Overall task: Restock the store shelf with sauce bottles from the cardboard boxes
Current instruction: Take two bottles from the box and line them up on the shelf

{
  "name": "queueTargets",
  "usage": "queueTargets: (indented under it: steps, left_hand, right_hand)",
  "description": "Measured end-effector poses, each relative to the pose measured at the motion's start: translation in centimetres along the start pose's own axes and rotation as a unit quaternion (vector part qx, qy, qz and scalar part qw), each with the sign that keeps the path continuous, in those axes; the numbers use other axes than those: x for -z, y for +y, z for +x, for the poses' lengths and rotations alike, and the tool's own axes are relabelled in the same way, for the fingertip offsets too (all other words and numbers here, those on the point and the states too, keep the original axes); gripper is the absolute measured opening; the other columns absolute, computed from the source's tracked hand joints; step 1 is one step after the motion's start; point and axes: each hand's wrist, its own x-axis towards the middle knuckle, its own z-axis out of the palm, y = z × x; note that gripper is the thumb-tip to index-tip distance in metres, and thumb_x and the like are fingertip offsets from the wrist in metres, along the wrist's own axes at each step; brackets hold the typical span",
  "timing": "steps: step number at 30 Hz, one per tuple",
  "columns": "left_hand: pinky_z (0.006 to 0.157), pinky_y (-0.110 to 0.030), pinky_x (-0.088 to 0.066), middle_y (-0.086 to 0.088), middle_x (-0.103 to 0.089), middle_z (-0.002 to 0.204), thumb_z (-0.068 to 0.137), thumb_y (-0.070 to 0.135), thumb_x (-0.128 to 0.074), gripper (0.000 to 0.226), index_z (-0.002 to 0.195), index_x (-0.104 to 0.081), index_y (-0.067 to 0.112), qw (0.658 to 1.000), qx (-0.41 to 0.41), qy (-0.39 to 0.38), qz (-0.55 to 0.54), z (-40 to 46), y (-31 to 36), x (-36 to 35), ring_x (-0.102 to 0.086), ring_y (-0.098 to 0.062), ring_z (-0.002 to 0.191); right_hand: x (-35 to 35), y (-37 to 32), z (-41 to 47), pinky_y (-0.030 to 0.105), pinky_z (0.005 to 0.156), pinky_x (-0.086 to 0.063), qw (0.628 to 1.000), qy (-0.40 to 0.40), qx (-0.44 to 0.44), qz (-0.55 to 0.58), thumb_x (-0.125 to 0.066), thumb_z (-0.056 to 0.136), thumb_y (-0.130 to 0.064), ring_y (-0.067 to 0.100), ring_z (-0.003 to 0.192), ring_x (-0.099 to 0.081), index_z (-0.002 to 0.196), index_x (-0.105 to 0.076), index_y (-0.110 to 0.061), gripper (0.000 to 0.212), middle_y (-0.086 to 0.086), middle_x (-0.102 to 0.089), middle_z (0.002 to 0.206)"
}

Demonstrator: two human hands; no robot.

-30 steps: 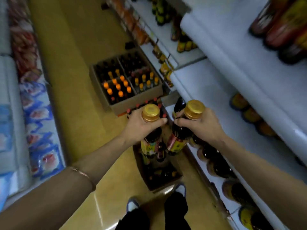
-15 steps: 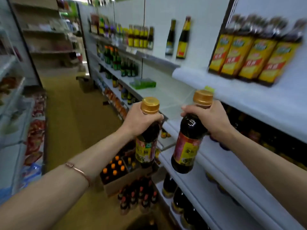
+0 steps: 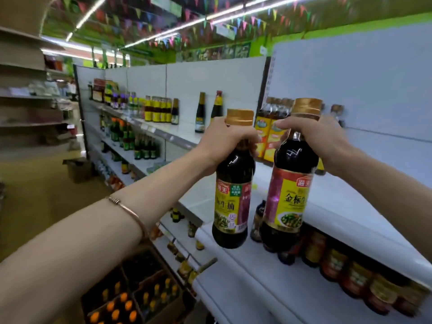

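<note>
My left hand (image 3: 224, 143) grips the neck of a dark sauce bottle (image 3: 232, 199) with a gold cap and a yellow and red label. A second bottle of the same kind (image 3: 289, 190) hangs by its neck from my right hand (image 3: 322, 141). Both bottles are upright in the air, side by side, over the front of a white store shelf (image 3: 339, 213). At the back of that shelf stand several bottles with yellow labels (image 3: 268, 136). Cardboard boxes (image 3: 140, 298) full of orange- and yellow-capped bottles sit on the floor at the lower left.
Rows of dark bottles (image 3: 355, 277) fill the shelf below. Further shelves with green and yellow bottles (image 3: 140, 141) run away to the left. A box (image 3: 78, 169) stands on the yellow aisle floor farther off. Opposite shelving (image 3: 28, 113) lines the left side.
Both hands have risen with their bottles from above the floor boxes to the height of the upper white shelf. My view has swung up from the floor to the shelves.
</note>
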Motion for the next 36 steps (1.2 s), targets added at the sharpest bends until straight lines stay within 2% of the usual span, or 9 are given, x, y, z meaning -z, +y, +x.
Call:
queueTargets:
  steps: [3,7,11,14,17,20,24,33,36]
  left_hand:
    - [0.057,-0.026,-0.052,-0.015,-0.06,0.059,0.075,-0.007,-0.061,0.026,0.052,-0.06,0.006,0.999,-0.011,-0.032,-0.018,3.8,1.2,-2.5,-0.061,-0.028,0.056]
    - [0.056,-0.024,-0.052,-0.021,-0.06,0.067,0.075,-0.005,-0.061,0.015,0.061,-0.06,-0.001,0.997,-0.039,-0.068,-0.02,7.9,2.0,-6.2,-0.061,-0.024,0.052]
    - [0.053,-0.023,-0.051,-0.015,-0.062,0.059,0.075,-0.005,-0.06,0.008,0.067,-0.06,-0.005,0.994,-0.054,-0.089,-0.043,11.0,2.4,-9.5,-0.061,-0.024,0.05]
    - [0.053,-0.026,-0.052,-0.012,-0.059,0.054,0.074,-0.007,-0.06,0.014,0.063,-0.056,0.0,0.989,-0.053,-0.112,-0.083,13.3,2.5,-12.0,-0.061,-0.027,0.05]
    - [0.05,-0.026,-0.05,-0.013,-0.059,0.055,0.073,-0.006,-0.06,0.008,0.067,-0.057,-0.002,0.985,-0.045,-0.131,-0.105,15.1,1.9,-14.3,-0.061,-0.025,0.049]
    - [0.057,-0.027,-0.051,-0.015,-0.062,0.057,0.07,-0.005,-0.062,0.002,0.069,-0.062,-0.005,0.988,-0.044,-0.125,-0.081,16.1,0.3,-16.4,-0.06,-0.025,0.048]
    - [0.064,-0.034,-0.052,-0.018,-0.063,0.062,0.068,-0.002,-0.064,0.001,0.068,-0.063,-0.002,0.988,-0.039,-0.125,-0.086,17.1,-1.9,-18.8,-0.062,-0.026,0.053]
    - [0.069,-0.041,-0.055,-0.009,-0.064,0.058,0.072,0.0,-0.067,0.015,0.06,-0.06,0.007,0.98,-0.042,-0.188,-0.052,18.6,-5.1,-23.7,-0.065,-0.026,0.058]
    - [0.068,-0.039,-0.055,-0.009,-0.064,0.059,0.074,0.002,-0.066,0.015,0.062,-0.06,0.007,0.98,-0.038,-0.182,-0.064,19.5,-5.8,-24.5,-0.066,-0.024,0.057]
  right_hand:
    - [3.4,-0.3,1.8,0.039,0.077,-0.055,0.999,0.042,-0.001,-0.021,-0.081,0.058,-0.046,0.026,0.074,-0.07,0.078,-0.07,-0.013,0.04,0.012,-0.074,0.081]
    - [7.9,-0.4,3.3,0.031,0.069,-0.051,0.995,0.089,-0.009,-0.036,-0.079,0.07,-0.039,0.022,0.07,-0.065,0.079,-0.066,-0.015,0.029,0.007,-0.068,0.078]
    - [11.5,0.0,3.8,0.033,0.073,-0.052,0.988,0.139,-0.02,-0.061,-0.079,0.071,-0.035,0.026,0.076,-0.067,0.08,-0.064,-0.015,0.026,0.014,-0.071,0.089]
    - [13.7,0.8,4.1,0.039,0.083,-0.056,0.979,0.184,-0.031,-0.084,-0.08,0.071,-0.035,0.03,0.085,-0.072,0.086,-0.067,-0.012,0.03,0.017,-0.074,0.096]
    - [15.1,1.9,4.4,0.033,0.075,-0.056,0.964,0.224,-0.049,-0.132,-0.08,0.07,-0.039,0.024,0.083,-0.072,0.09,-0.071,-0.008,0.038,0.012,-0.074,0.092]
    - [16.2,3.4,4.8,0.03,0.069,-0.054,0.948,0.263,-0.067,-0.168,-0.08,0.069,-0.041,0.021,0.079,-0.07,0.083,-0.071,-0.011,0.034,0.008,-0.072,0.087]
    - [17.6,5.4,5.4,0.044,0.082,-0.057,0.918,0.318,-0.097,-0.217,-0.08,0.064,-0.049,0.025,0.082,-0.069,0.071,-0.065,-0.016,0.037,0.007,-0.07,0.086]
    - [19.7,9.2,5.1,0.044,0.082,-0.056,0.891,0.361,-0.121,-0.248,-0.069,0.073,-0.062,0.024,0.083,-0.066,0.074,-0.065,-0.016,0.046,0.005,-0.069,0.084]
    - [19.3,10.5,4.2,0.041,0.084,-0.054,0.92,0.32,-0.097,-0.205,-0.067,0.079,-0.059,0.022,0.087,-0.067,0.081,-0.066,-0.017,0.042,0.003,-0.07,0.086]
